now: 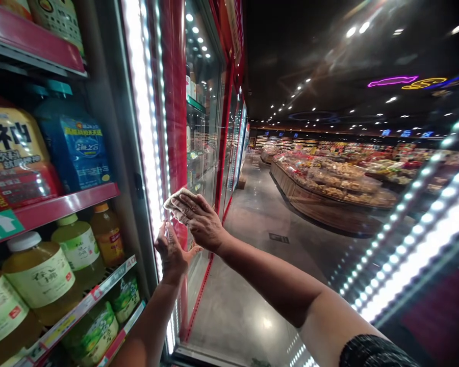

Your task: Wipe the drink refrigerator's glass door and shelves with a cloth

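Note:
A pale cloth (170, 203) lies under the fingers of my right hand (204, 221), which presses it flat against the clear glass beside the bright light strip (147, 127). Part of the cloth is covered by the fingers. Just below it, my left hand (174, 253) is open against the glass and the strip's edge, thumb out to the right and fingers pointing up. It holds nothing that I can see. The red upright frame (175, 102) of the cooler stands behind both hands.
Shelves on the left carry a blue bottle (84, 148), a red and yellow bottle (17, 158) and several pale-labelled drink bottles (42, 278). More glass cooler doors (204, 117) line the aisle. A wooden display counter (321, 204) with packaged goods curves along the right.

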Tool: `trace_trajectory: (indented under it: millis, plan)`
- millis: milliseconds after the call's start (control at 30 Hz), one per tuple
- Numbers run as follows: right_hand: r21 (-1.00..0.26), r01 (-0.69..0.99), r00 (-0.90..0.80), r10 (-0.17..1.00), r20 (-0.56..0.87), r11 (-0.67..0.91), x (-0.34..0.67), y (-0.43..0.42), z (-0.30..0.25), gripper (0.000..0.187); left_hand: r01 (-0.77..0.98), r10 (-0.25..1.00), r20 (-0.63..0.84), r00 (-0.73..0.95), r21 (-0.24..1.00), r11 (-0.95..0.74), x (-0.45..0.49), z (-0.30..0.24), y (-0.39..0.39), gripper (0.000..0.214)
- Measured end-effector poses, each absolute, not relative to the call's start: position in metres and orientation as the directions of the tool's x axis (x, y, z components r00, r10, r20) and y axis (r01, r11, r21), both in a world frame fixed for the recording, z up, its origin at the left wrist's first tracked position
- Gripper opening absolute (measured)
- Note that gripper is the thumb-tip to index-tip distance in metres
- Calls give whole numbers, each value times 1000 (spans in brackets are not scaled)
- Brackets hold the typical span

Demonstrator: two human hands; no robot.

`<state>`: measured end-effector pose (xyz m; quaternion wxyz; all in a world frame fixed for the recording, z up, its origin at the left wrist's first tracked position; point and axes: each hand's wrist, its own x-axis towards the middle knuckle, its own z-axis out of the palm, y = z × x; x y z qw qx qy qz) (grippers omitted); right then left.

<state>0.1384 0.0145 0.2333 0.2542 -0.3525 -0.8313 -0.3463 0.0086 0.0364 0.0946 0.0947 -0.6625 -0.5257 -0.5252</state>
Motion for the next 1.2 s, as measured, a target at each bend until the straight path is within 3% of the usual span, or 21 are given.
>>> trace_trajectory:
  millis: [133,333,500,667,833,1000,1200]
  plan:
    - [368,803,-563,395,726,469,124,21,238,48,791,611,781,-128,452,-413,10,96,35,109]
    - [439,714,-679,386,625,545,122,23,232,44,809,616,782,-94,420,-410,7,94,35,107]
    - [351,806,-558,410,722,477,115,24,252,47,810,642,760,-99,436,-392,9,98,33,118]
    - [395,740,-644,404,649,544,107,25,260,48,807,670,739,-73,438,-395,7,103,28,111]
    - [322,813,-535,405,741,485,106,26,270,52,790,685,724,-82,466,-399,8,100,30,119]
    - [398,769,-605,369,706,500,102,25,267,48,777,702,707,-88,490,-396,9,100,27,122]
    - [307,852,-478,389,788,424,115,19,281,56,811,695,719,0,406,-421,8,99,27,102]
